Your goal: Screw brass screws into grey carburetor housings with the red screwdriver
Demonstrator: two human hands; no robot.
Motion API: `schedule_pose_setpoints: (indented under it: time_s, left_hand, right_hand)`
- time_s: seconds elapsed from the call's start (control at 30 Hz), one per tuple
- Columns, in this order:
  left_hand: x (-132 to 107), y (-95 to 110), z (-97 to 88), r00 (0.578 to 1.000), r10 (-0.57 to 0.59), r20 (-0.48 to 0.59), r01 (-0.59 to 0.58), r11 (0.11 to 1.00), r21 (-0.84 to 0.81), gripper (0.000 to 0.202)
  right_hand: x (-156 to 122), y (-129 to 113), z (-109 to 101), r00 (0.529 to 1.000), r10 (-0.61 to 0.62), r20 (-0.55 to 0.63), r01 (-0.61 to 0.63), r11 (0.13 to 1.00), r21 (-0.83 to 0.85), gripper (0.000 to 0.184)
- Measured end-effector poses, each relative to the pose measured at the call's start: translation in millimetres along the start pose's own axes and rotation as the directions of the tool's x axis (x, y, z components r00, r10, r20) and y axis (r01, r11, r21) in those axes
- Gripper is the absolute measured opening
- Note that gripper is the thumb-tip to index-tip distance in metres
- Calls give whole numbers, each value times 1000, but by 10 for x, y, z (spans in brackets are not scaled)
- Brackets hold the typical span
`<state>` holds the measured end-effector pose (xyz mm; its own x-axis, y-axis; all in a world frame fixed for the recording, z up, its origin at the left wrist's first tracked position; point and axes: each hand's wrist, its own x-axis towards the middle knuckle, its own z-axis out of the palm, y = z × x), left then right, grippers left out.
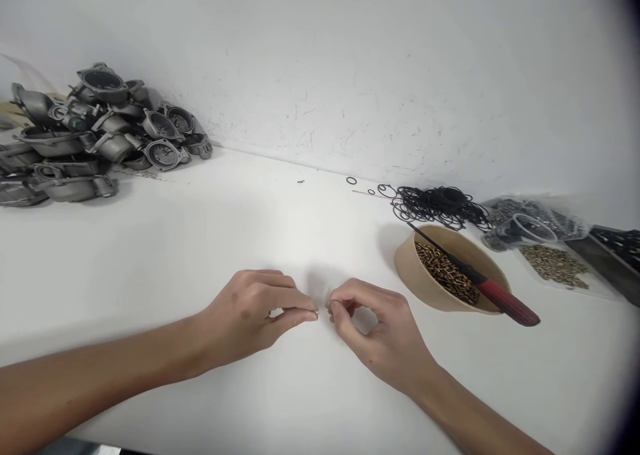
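Close together over the white table (240,228), both hands are pinched, fingertips facing each other with a small gap between. Thumb and forefinger of my left hand (265,308) are closed on something tiny; only a light speck shows at the tips, too small to name. My right hand (380,321) is pinched too, and what its fingers hold, if anything, is mostly hidden. To the right of my right hand stands a tan bowl (415,278) of brass-coloured screws (445,271). Across the bowl rests a screwdriver (500,298) with a red and black handle.
Grey metal cup-shaped castings (110,135) are heaped at the back left. Black rubber rings (435,205) lie piled behind the bowl. Farther right are a clear plastic bag of small parts (540,215), small brass-coloured pieces (555,266) and a dark tray (600,261). A wall (350,61) closes the back.
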<state>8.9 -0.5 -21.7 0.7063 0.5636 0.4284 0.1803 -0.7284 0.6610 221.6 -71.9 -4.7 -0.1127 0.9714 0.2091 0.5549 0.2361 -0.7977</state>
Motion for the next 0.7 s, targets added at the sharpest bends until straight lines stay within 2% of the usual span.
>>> schedule_pose_setpoints:
  time_s: [0.07,0.17,0.23,0.37,0.47,0.57,0.7]
  left_hand:
    - [4,0,-5,1000,1,-4,-1,1000,-1,13]
    - [10,5,-12,1000,-5,-3,5,1000,-4,10]
    - [13,7,-15,1000,-15,0,15,1000,1,9]
    - [15,-3,-14,1000,-20,-13,20,1000,23,6]
    - [17,-11,-17,999,16,-33,-14,998,60,5]
    - [12,-3,-24,990,138,-21,-132,973,191,10]
    - [8,5,-39,952,306,23,-292,878,379,20]
  right_hand:
    - [-2,9,-8,998,60,-29,-59,998,28,18]
    - [5,44,-30,970,228,-88,-215,967,138,35]
    - [14,77,-41,956,277,-101,-255,949,186,39]
    - [24,100,-48,970,225,-94,-205,961,188,22]
    - [22,49,-40,989,144,40,-149,974,173,20]
    - [17,-4,-2,984,96,150,-121,979,165,22]
    - [10,-12,40,967,133,219,-179,962,208,23]
